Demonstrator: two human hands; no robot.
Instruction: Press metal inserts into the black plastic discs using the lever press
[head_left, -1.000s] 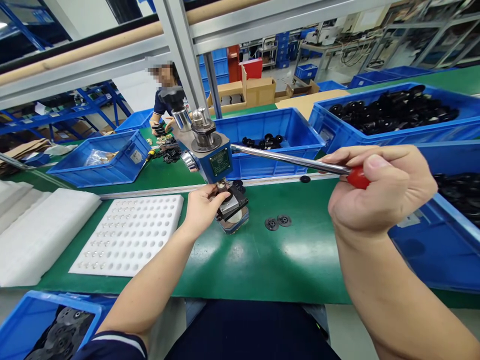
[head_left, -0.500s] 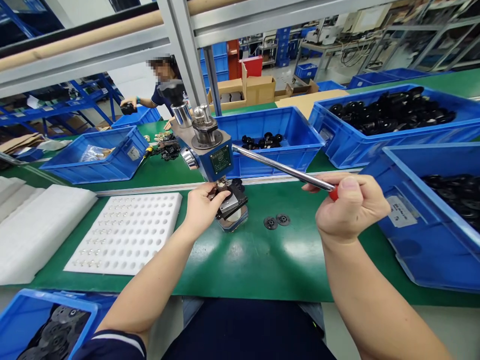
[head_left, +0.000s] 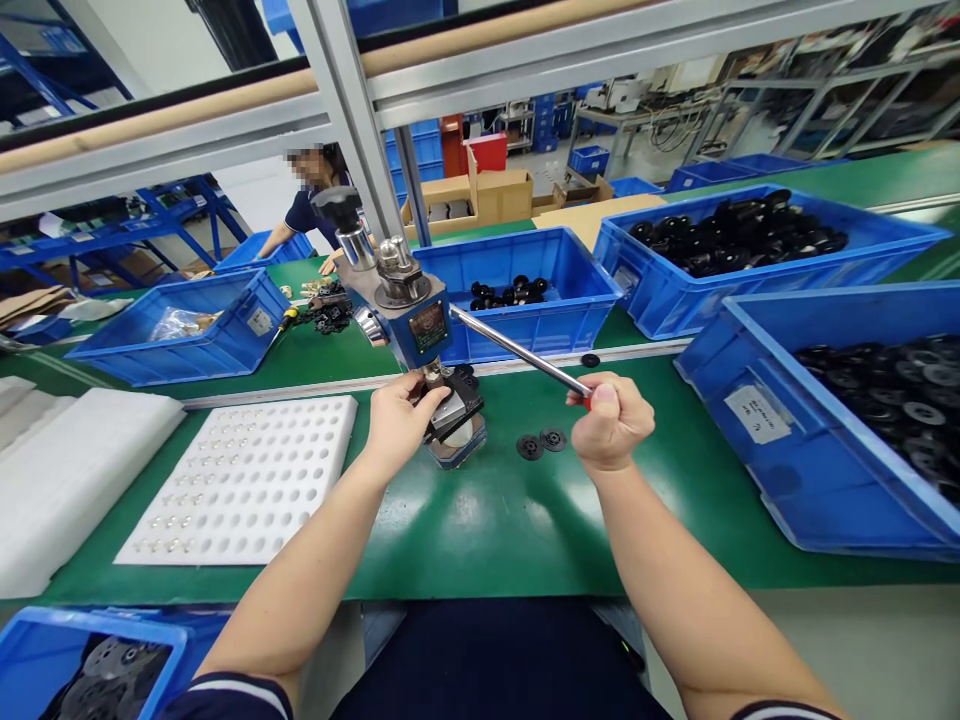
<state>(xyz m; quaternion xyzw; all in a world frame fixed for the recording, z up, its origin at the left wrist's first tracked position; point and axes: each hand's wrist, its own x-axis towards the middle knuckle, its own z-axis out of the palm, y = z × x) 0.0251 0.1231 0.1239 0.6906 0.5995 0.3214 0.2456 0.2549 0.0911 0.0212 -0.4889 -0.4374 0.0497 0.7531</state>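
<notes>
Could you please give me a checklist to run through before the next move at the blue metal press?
1. Right hand on the long, shiny metal lever: ok, closed around its red grip.
2. Left hand clear of the silvery metal ram: not ok, its fingers are right beside it.
3. Alignment beneath the ram: cannot tell, the left hand covers much of it.
4. Two round black discs clear of the blue metal press: ok, apart on the green tabletop.
5. White foam tray clear: ok, lying flat.
</notes>
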